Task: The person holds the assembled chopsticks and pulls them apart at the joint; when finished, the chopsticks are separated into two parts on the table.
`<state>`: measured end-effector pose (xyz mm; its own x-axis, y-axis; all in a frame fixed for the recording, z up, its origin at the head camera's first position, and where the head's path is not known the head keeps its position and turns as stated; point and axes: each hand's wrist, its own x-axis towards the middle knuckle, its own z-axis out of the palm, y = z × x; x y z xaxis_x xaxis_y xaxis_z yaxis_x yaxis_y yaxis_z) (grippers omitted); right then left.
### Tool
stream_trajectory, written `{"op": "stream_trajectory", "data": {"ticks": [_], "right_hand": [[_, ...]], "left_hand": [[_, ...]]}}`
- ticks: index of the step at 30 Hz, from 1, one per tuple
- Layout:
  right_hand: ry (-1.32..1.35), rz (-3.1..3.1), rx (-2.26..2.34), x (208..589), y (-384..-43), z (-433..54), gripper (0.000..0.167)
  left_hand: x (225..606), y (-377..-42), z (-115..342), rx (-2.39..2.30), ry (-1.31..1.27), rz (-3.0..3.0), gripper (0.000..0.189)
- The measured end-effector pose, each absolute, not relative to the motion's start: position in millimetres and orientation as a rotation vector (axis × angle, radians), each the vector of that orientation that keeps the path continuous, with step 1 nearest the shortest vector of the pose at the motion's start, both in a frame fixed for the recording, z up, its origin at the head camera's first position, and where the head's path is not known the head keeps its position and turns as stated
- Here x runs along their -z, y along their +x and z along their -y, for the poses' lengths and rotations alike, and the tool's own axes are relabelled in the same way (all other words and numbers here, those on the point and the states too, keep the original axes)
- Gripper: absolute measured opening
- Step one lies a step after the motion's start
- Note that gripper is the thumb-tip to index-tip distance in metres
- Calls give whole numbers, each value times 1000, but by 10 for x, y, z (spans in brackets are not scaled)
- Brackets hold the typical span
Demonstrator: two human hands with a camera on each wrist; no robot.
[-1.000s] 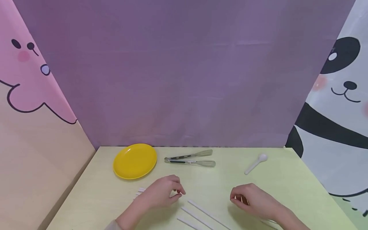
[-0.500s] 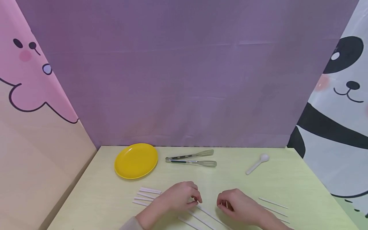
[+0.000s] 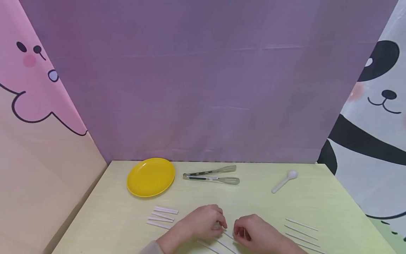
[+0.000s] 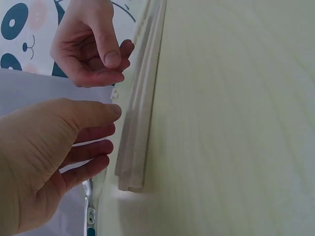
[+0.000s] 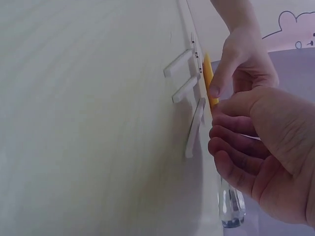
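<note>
Several long pale sticks, resembling chopsticks [image 3: 226, 245], lie slantwise on the table at the front middle in the head view. My left hand [image 3: 204, 223] hovers at their far left ends, its fingers loosely bent. Facing it from the right is my right hand [image 3: 257, 233], fingers loosely curled, covering part of the farthest stick. The left wrist view has the sticks [image 4: 140, 113] lying beside the left hand [image 4: 59, 147], with a gap between fingertips and wood. In the right wrist view, the right hand [image 5: 266, 152] holds nothing and its thumb overlaps the other hand's fingers.
A yellow plate [image 3: 150, 177] sits at the back left, beside metal tongs [image 3: 210, 175]. A white spoon [image 3: 284, 181] lies at the back right. Short pale sticks [image 3: 163, 216] lie left of the hands; thin sticks [image 3: 302, 233] lie to the right. A purple curtain [image 3: 203, 84] hangs behind.
Both hands have come closer together over the middle sticks, the left moving right and the right moving left. This uncovers the left and right groups of sticks.
</note>
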<state>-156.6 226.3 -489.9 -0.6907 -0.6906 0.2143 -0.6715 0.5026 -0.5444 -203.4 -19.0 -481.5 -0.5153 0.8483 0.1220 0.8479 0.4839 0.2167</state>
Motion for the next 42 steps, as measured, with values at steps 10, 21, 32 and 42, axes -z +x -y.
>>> {"op": "stream_trajectory", "data": {"ticks": [10,21,32,42], "right_hand": [[-1107,-2626,889,4946,-1562,-2252,17],[-1070,-2843,760,4912,-1544,-2216,24],[-1098,-2977,735,4579,-1730,-2239,26],[-1198,-2974,778,4260,-1888,-2234,22]], "left_hand": [[4923,-2017,168,-348,1546,-2710,10],[4942,-2036,130,-398,1495,-2723,9],[4623,-2160,193,-536,1483,-2837,7],[4356,-2206,252,-606,1522,-2968,4]]}}
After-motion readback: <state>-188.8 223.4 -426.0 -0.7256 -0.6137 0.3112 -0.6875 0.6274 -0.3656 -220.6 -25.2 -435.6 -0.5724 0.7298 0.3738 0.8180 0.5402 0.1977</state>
